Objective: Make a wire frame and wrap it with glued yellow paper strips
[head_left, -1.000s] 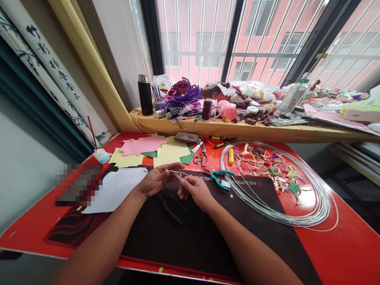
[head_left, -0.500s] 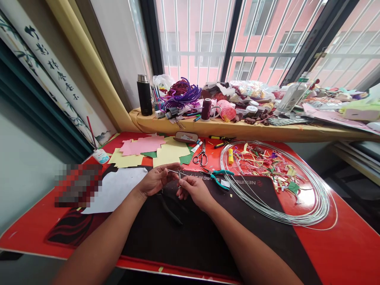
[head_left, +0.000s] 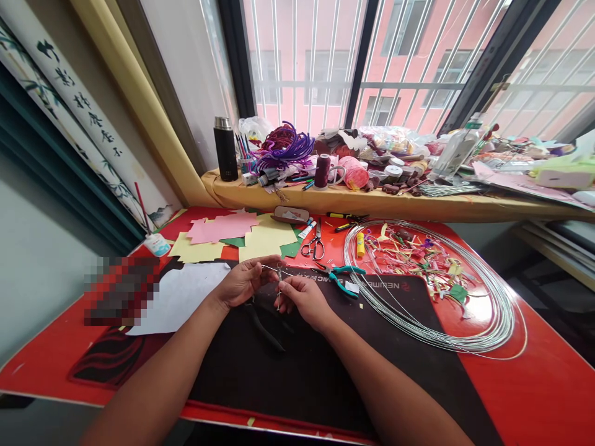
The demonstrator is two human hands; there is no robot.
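Observation:
My right hand (head_left: 304,300) pinches a small piece of bent silver wire (head_left: 279,272) between thumb and fingertips. The wire looks twisted along a short upright stem, with thin ends sticking out sideways and below. My left hand (head_left: 244,282) is to its left, fingers curled, closed on one side end of the same wire. Both hands are raised over a black desk mat (head_left: 288,396). Beneath them on the mat lie dark-handled pliers (head_left: 267,328), their head partly hidden by my left hand. Teal-handled pliers (head_left: 344,284) rest just right of my right hand.
A large coil of silver wire (head_left: 493,334) lies at right, around colourful scraps (head_left: 432,254) and a yellow glue stick (head_left: 361,244). Scissors (head_left: 318,241) and coloured paper (head_left: 223,228) lie behind my hands. White paper (head_left: 181,297) is at left. Materials crowd the window sill (head_left: 400,204).
Both hands keep almost the same pose and grip. The wire between them has shifted only very slightly, along with a small shift of the whole view.

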